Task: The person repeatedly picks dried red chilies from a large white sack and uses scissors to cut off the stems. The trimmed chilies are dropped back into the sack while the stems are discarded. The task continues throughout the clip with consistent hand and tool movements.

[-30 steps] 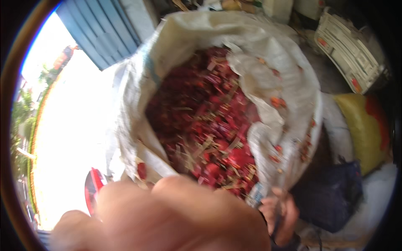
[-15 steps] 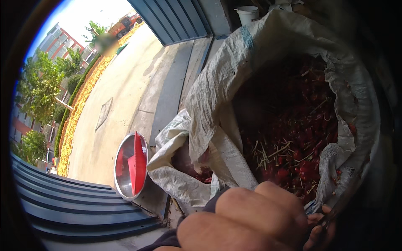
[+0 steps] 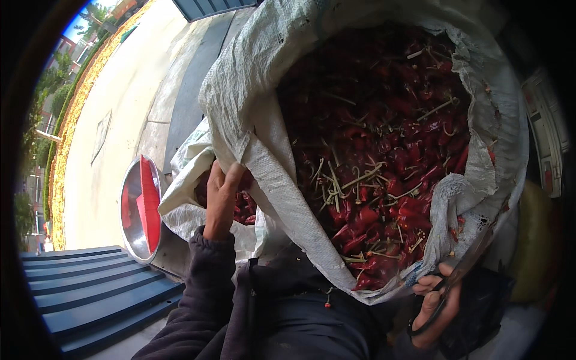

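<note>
A large white woven sack [image 3: 270,78] stands before me with its rim rolled outward, full of dried red chillies [image 3: 414,144] with pale cut stems scattered on top. My left hand [image 3: 222,195] is closed at a hanging fold of its left rim, fingers bent against the cloth. Behind that hand a smaller white sack [image 3: 183,195] also holds red chillies [image 3: 245,209]. Low on the right, my right hand [image 3: 437,303] is closed around the black loop handles of scissors [image 3: 443,287]; their blades lie dim along the big sack's near right edge.
A steel basin [image 3: 129,231] with a red plastic scoop-like piece [image 3: 149,207] stands left of the smaller sack. Blue corrugated panels [image 3: 102,294] flank the doorway at lower left and top. Outside are pale paving [image 3: 114,90] and a yellow strip [image 3: 63,138] along a hedge.
My left hand, large and close to the camera before, has moved away to the big sack's left rim. The view has shifted, showing more of the chillies. My right hand stays at the near right edge.
</note>
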{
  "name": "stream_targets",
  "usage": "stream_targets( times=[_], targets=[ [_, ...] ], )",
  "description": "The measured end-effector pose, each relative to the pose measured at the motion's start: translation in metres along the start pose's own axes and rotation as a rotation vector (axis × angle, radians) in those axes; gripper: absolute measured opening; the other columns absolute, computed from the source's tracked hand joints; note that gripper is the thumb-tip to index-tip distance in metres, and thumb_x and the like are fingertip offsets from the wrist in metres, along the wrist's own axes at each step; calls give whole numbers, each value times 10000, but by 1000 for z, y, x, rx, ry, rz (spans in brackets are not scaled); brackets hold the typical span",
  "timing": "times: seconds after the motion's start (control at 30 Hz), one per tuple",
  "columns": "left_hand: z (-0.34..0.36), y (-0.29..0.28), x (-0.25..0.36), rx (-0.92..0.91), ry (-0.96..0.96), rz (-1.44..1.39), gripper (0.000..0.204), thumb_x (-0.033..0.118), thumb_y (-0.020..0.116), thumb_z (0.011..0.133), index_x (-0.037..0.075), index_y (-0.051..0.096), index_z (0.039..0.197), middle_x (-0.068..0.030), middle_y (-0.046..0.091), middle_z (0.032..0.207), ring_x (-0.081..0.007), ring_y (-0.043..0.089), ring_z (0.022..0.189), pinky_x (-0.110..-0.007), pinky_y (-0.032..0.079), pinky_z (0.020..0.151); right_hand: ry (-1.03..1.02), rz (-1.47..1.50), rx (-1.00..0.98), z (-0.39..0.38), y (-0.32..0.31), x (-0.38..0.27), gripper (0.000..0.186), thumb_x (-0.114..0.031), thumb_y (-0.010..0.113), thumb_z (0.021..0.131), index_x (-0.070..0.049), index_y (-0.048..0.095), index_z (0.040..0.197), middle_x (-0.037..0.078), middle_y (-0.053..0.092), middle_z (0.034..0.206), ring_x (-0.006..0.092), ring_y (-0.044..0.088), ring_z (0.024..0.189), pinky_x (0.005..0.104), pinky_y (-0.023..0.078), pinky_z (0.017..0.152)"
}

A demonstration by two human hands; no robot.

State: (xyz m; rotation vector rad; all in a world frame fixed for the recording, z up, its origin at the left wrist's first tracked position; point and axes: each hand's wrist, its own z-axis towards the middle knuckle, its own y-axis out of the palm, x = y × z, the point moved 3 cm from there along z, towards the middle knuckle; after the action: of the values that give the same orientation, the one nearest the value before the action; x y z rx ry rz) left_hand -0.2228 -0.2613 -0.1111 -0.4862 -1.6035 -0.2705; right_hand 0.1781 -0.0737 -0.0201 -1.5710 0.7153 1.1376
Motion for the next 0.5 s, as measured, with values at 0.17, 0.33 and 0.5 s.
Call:
stream_targets(
  times=[0.17,0.33,0.5],
  targets=[
    [26,11,-57,-51,-47,-66,86,24,636,932,-7,679,999,-5,682,824,-87,618,703,-254,477,616,-18,32,-18,5,12,-4,938,-687,726,849,75,507,1353,126,686,889,180,659,731,306,534,689],
    [43,-24,-78,-5,47,155,116,-31,658,873,-3,667,985,-13,642,700,-93,572,554,-260,439,505,-44,54,25,4,9,-5,933,-676,737,845,78,511,1344,123,691,877,183,659,714,307,534,679],
    [52,-94,-90,2,-68,-328,276,92,631,954,35,618,1224,9,621,795,-48,390,464,-198,277,433,-5,73,-13,5,7,-4,978,-698,733,834,70,475,1381,114,673,920,175,650,774,310,524,749]
  ],
)
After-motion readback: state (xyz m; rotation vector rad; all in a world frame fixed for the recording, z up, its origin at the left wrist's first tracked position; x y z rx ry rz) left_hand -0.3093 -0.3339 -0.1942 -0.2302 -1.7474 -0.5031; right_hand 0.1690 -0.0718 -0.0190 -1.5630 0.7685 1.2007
